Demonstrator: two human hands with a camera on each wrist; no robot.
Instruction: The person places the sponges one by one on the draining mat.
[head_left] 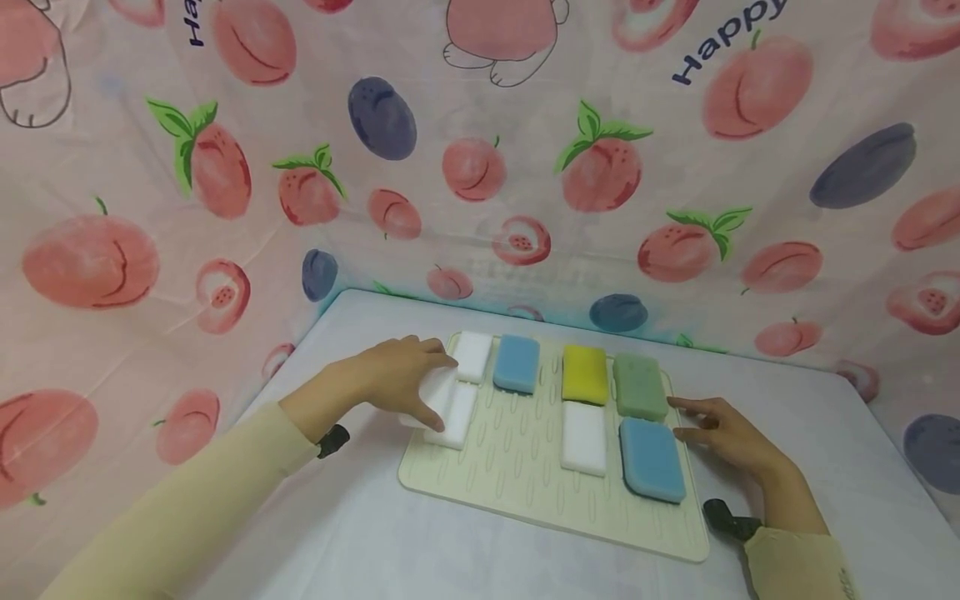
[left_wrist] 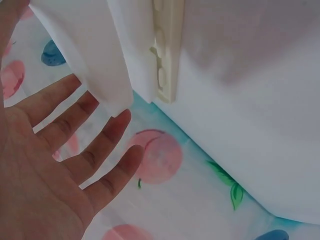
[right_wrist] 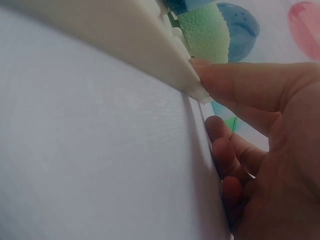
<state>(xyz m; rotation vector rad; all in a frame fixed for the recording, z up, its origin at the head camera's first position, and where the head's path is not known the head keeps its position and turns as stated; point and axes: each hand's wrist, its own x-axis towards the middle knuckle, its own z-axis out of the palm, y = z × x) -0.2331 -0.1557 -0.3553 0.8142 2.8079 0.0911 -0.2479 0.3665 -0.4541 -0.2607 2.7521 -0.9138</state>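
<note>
In the head view, my left hand point(head_left: 397, 375) holds a white sponge point(head_left: 438, 390) upright between thumb and fingers, at the left side of a cream ridged mat point(head_left: 517, 467). The left wrist view shows that sponge point(left_wrist: 82, 50) against the spread fingertips. On the mat beside it lie two white sponges, one at the back point(head_left: 474, 357) and one in front point(head_left: 459, 421). My right hand point(head_left: 731, 433) touches the mat's right edge with thumb and index finger extended, close to a green sponge point(head_left: 640, 386) and a blue sponge point(head_left: 652, 460); its other fingers curl loosely near the table.
Also on the mat are another blue sponge point(head_left: 517, 363), a yellow sponge point(head_left: 585, 374) and a white sponge point(head_left: 584, 438). A white cloth covers the table point(head_left: 337, 525). A peach-printed curtain point(head_left: 517, 108) hangs behind and at the left.
</note>
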